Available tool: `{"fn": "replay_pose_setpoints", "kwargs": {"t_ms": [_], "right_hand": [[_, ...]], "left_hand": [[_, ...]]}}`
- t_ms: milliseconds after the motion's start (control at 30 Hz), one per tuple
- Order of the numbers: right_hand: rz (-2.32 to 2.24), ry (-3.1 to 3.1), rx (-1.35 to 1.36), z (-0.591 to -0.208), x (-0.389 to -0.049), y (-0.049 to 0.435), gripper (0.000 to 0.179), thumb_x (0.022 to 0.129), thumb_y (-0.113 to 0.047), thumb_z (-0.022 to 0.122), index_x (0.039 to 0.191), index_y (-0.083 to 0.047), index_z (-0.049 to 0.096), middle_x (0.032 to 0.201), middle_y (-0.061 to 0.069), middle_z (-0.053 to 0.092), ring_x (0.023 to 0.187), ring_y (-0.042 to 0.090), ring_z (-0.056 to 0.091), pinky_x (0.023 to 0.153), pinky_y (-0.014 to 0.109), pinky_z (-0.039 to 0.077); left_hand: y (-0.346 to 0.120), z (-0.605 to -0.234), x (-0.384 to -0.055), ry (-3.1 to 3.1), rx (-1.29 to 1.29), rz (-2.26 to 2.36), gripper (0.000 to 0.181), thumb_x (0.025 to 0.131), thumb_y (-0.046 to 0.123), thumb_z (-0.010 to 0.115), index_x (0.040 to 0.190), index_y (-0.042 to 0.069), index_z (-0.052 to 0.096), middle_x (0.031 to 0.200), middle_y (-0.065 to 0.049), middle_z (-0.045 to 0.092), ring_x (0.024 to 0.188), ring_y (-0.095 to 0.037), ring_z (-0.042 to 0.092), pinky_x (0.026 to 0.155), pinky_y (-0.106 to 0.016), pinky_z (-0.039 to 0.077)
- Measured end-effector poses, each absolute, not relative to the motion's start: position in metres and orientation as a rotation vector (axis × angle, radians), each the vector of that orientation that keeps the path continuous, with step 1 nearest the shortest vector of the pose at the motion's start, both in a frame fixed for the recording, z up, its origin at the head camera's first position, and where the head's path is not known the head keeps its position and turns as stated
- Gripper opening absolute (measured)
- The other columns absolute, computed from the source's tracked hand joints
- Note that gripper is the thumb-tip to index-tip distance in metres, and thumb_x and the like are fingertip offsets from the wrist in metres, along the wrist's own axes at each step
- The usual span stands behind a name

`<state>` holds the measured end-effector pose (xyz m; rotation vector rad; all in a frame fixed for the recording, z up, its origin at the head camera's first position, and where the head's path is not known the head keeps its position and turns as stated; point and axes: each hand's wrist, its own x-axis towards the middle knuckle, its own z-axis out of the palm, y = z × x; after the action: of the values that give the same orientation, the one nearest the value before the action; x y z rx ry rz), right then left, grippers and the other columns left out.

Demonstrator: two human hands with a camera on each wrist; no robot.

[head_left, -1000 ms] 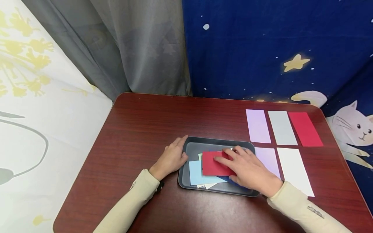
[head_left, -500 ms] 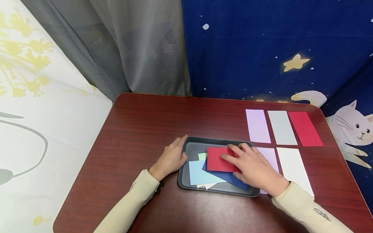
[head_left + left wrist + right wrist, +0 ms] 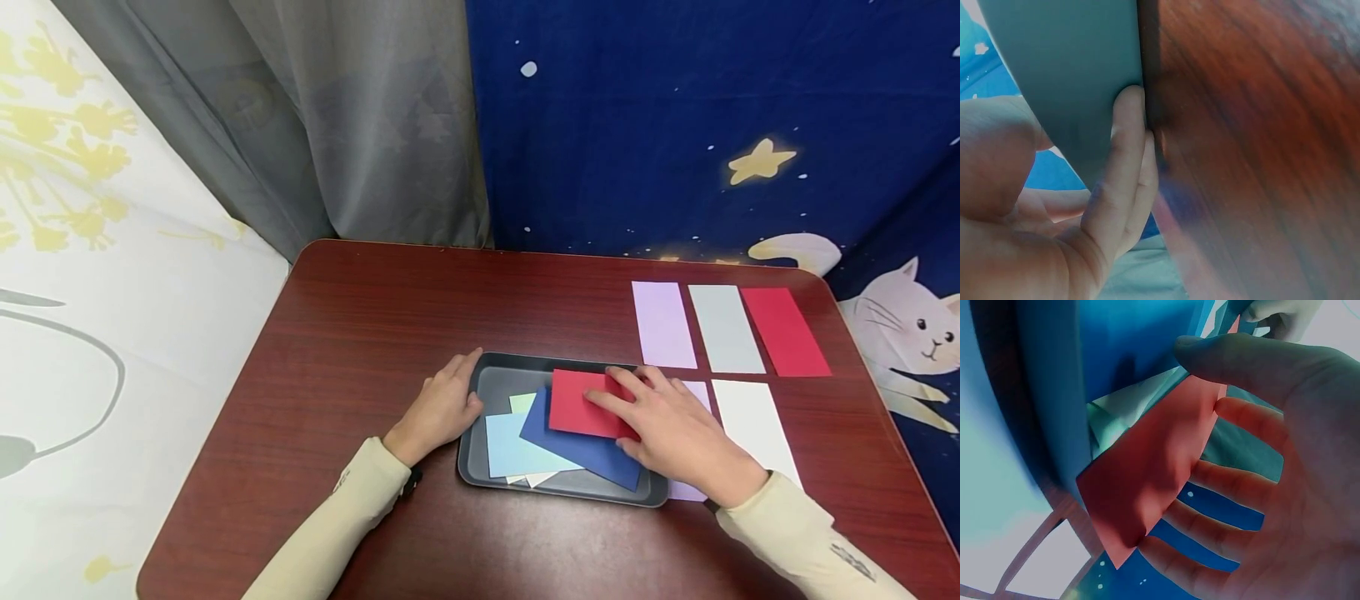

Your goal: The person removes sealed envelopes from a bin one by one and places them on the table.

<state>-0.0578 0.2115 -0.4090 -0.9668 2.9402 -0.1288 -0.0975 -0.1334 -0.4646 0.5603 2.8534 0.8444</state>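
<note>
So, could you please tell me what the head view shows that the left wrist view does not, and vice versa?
Only the head view shows the right hand, the red card in its grip, the dark blue card and light blue card in the tray, and cards on the table, such as the pale grey card.

Only the left wrist view shows the palm side of the left hand, with fingers against the tray up close.

Both share the left hand, the tray and the table.
</note>
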Motion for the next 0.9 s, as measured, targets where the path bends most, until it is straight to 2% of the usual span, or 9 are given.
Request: {"fn": "replay_pose_setpoints", "kwargs": {"t_ms": [467,633,900], "right_hand": [[-0.166,2.958,-0.871,-0.411,-0.055,0.229,0.086,0.072,-0.026,0.104,0.151,-0.022,0.069,0.148,0.024,0.059,0.127,0.051,0.057,0.091,0.069,0.058],[-0.184,2.968,-0.861,-0.411,-0.054,0.236,0.083,0.074,-0.023,0.103,0.149,-0.02,0.07,0.147,0.026,0.059,0.126,0.053,0.058,0.09,0.066,0.059],[-0.288,2.949,-0.763,-0.41,-0.053,0.246,0.083,0.074,-0.018,0.102,0.15,-0.017,0.068,0.144,0.029,0.057,0.124,0.056,0.056,0.077,0.06,0.064]], "left_hand": [[-0.133,-0.465,-0.097,2.853,0.55,0.847,0.074,0.094,0.0,0.069,0.164,-0.004,0.045,0.149,-0.023,0.061,0.112,-0.03,0.068,0.096,-0.063,0.055],[-0.133,-0.466,-0.097,2.856,0.554,0.844,0.074,0.094,0.0,0.069,0.164,-0.004,0.045,0.149,-0.023,0.061,0.111,-0.03,0.068,0.096,-0.063,0.055],[-0.133,-0.466,-0.097,2.85,0.55,0.846,0.074,0.094,0.001,0.068,0.164,-0.004,0.044,0.151,-0.023,0.061,0.117,-0.032,0.069,0.098,-0.064,0.054]]}}
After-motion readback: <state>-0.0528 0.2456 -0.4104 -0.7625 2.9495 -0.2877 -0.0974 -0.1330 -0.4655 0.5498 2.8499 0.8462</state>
